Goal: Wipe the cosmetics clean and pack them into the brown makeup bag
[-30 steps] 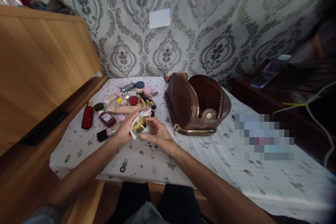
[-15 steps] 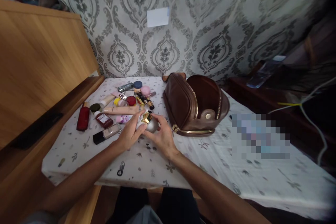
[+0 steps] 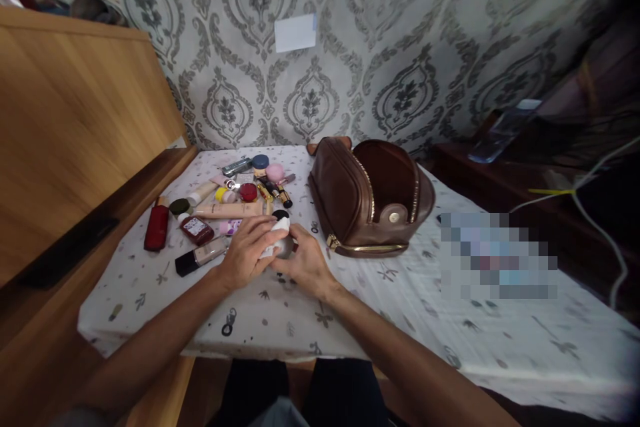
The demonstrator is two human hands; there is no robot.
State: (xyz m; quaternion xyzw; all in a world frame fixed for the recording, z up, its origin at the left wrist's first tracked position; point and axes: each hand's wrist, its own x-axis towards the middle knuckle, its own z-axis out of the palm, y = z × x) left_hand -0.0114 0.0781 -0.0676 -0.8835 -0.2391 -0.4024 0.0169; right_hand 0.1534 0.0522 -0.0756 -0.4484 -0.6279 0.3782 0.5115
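My left hand [image 3: 249, 252] is closed on a small white item [image 3: 282, 225], too covered by fingers to name. My right hand [image 3: 309, 263] grips a silver-grey rounded container [image 3: 287, 248], pressed against the white item. A black round thing [image 3: 281, 215] shows just behind them. To the left lie many cosmetics: a pale tube [image 3: 227, 210], a dark red bottle [image 3: 197, 229], a black-capped bottle [image 3: 203, 255], a red pouch-like item [image 3: 157, 227] and a red round pot [image 3: 248, 192]. On the right a brown bag [image 3: 343, 197] stands unzipped.
Behind the cloth-covered table [image 3: 280, 327] is a patterned wall with a white card [image 3: 295, 33]. A wooden panel [image 3: 85, 93] borders the left. On the right are a blurred patch [image 3: 495, 257], a clear bottle [image 3: 503, 132] and a white cable [image 3: 595, 230].
The gold part on the silver-grey container is now hidden. My left fingers have moved over its top with the white item, and the view has shifted slightly.
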